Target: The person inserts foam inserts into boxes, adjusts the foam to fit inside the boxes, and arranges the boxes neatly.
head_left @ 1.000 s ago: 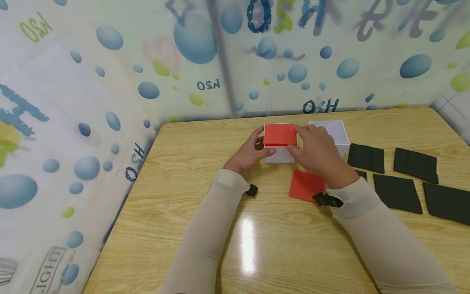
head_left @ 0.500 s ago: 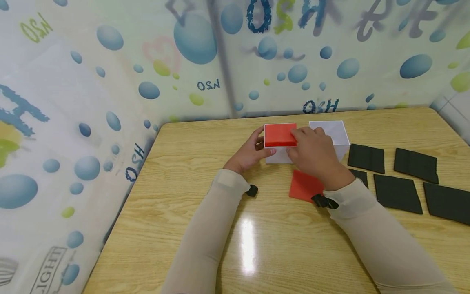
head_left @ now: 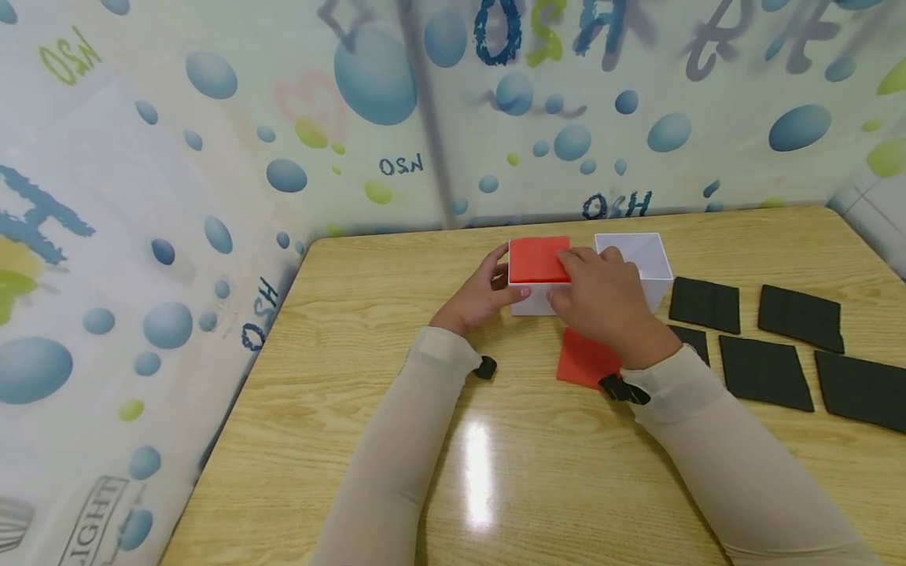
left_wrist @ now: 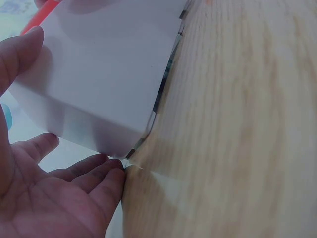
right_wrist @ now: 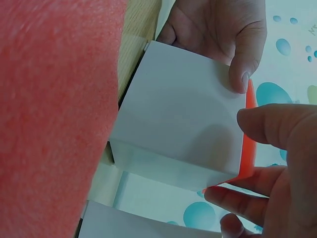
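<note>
A white box (head_left: 527, 301) stands toward the back of the table with a red square sheet (head_left: 536, 259) across its top, showing a little above the rim. My left hand (head_left: 481, 295) holds the box, thumb on the front wall and fingers along the left side, as the left wrist view also shows. My right hand (head_left: 605, 299) is bent round the front right corner. Its fingertips (head_left: 566, 258) rest on the red sheet's right part, its thumb lies at the front wall. A second red sheet (head_left: 587, 360) lies on the table under my right wrist.
Another white box (head_left: 647, 251), open at the top, stands just right of the first. Several black square sheets (head_left: 767, 373) lie on the wooden table (head_left: 340, 377) at the right. A patterned wall covering (head_left: 524, 157) hangs behind the table's back edge.
My right hand's fingers have shifted from the box's right edge onto the red sheet, and the hand has moved slightly toward me. My left hand stays on the box.
</note>
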Available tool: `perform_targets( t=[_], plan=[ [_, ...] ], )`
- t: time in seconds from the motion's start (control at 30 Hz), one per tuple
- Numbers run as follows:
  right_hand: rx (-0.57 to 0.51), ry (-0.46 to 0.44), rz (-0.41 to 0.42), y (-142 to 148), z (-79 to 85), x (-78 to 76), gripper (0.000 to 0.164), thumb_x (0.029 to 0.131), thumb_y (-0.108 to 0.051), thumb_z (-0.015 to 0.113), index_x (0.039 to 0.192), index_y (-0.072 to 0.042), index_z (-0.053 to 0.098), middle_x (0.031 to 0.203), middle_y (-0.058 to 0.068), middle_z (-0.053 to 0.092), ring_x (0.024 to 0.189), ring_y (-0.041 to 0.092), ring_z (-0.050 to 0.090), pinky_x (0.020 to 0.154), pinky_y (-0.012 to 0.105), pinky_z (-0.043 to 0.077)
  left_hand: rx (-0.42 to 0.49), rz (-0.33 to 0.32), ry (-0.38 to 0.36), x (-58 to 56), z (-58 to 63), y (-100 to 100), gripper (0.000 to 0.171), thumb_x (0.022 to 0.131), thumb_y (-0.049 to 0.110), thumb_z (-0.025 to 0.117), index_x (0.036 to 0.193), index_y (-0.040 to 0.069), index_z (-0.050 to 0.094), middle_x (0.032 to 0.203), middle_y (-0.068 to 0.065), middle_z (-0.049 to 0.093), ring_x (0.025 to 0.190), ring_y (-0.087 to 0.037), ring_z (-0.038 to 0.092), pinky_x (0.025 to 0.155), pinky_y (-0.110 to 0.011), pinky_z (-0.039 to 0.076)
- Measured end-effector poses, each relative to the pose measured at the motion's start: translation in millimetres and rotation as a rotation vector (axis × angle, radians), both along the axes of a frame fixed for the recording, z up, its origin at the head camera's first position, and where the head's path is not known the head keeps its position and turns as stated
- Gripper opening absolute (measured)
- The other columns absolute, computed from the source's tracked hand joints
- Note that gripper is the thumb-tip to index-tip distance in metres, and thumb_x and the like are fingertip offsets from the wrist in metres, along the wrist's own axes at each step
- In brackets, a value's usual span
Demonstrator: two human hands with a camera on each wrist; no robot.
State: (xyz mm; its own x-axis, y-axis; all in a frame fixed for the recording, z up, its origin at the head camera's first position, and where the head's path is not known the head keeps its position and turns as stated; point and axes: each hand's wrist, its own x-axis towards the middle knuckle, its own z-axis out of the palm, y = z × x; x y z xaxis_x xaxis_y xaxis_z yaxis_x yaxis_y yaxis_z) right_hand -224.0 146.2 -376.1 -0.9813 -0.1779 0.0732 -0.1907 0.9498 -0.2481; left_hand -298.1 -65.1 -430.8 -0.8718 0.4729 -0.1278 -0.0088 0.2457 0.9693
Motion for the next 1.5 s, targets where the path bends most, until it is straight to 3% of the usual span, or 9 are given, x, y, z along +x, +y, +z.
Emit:
perform_targets(
  t=[0.13, 0.37, 0.53, 0.67, 1.23, 1.5],
  plan=[
    [0.003, 0.009, 0.001, -1.1, 0.1, 0.5, 0.072, 0.098, -0.034, 0.065, 0.159, -0.003, 0.042, 0.158, 0.021, 0.048, 0.123, 0.047, 0.047, 0.096, 0.066, 0.047, -0.002, 0.004, -0.002, 0.7, 0.4, -0.5, 0.092, 0.097, 0.024, 0.076, 0.169, 0.033, 0.018, 0.165, -0.007, 0.039, 0.152, -0.031, 0.041, 0.122, -0.048, 0.040],
    [-0.013, 0.067, 0.008, -8.5, -3.4, 0.8, 0.083, 0.094, -0.037, 0.072, 0.162, -0.004, 0.037, 0.167, 0.022, 0.034, 0.144, 0.049, 0.037, 0.109, 0.072, 0.041, -0.002, 0.001, 0.001, 0.2, 0.1, -1.2, 0.093, 0.097, 0.023, 0.077, 0.169, 0.034, 0.018, 0.166, -0.009, 0.038, 0.153, -0.031, 0.041, 0.122, -0.048, 0.039],
    [0.031, 0.021, 0.105, -15.5, -7.6, 0.2, 0.087, 0.095, -0.039, 0.073, 0.164, -0.002, 0.034, 0.172, 0.021, 0.026, 0.160, 0.044, 0.018, 0.124, 0.073, 0.017, -0.008, 0.000, 0.017, -0.3, -0.7, -0.8, 0.092, 0.098, 0.023, 0.076, 0.169, 0.033, 0.018, 0.166, -0.011, 0.039, 0.153, -0.031, 0.042, 0.122, -0.047, 0.040],
    [0.044, -0.049, 0.138, -19.3, -11.2, 0.8, 0.091, 0.095, -0.040, 0.075, 0.165, -0.003, 0.029, 0.174, 0.020, 0.020, 0.163, 0.041, 0.010, 0.124, 0.075, 0.004, 0.003, 0.001, 0.016, -1.3, -2.2, -0.6, 0.092, 0.098, 0.022, 0.076, 0.169, 0.031, 0.018, 0.166, -0.011, 0.039, 0.152, -0.031, 0.042, 0.123, -0.046, 0.039],
    [0.046, -0.088, 0.165, -21.9, -15.7, 1.9, 0.094, 0.095, -0.042, 0.076, 0.166, -0.004, 0.028, 0.174, 0.019, 0.022, 0.162, 0.040, 0.016, 0.125, 0.073, 0.004, -0.008, -0.008, 0.016, -0.3, -1.1, -0.9, 0.092, 0.098, 0.024, 0.076, 0.169, 0.031, 0.017, 0.166, -0.009, 0.039, 0.152, -0.031, 0.042, 0.123, -0.046, 0.040],
    [0.043, -0.077, 0.141, -25.4, -6.9, 8.1, 0.089, 0.096, -0.041, 0.074, 0.164, -0.003, 0.032, 0.173, 0.019, 0.027, 0.160, 0.041, 0.022, 0.126, 0.072, 0.008, -0.006, -0.008, 0.018, -1.2, -0.9, -0.8, 0.092, 0.098, 0.025, 0.076, 0.169, 0.033, 0.018, 0.165, -0.009, 0.039, 0.152, -0.031, 0.042, 0.122, -0.047, 0.040]
  ],
)
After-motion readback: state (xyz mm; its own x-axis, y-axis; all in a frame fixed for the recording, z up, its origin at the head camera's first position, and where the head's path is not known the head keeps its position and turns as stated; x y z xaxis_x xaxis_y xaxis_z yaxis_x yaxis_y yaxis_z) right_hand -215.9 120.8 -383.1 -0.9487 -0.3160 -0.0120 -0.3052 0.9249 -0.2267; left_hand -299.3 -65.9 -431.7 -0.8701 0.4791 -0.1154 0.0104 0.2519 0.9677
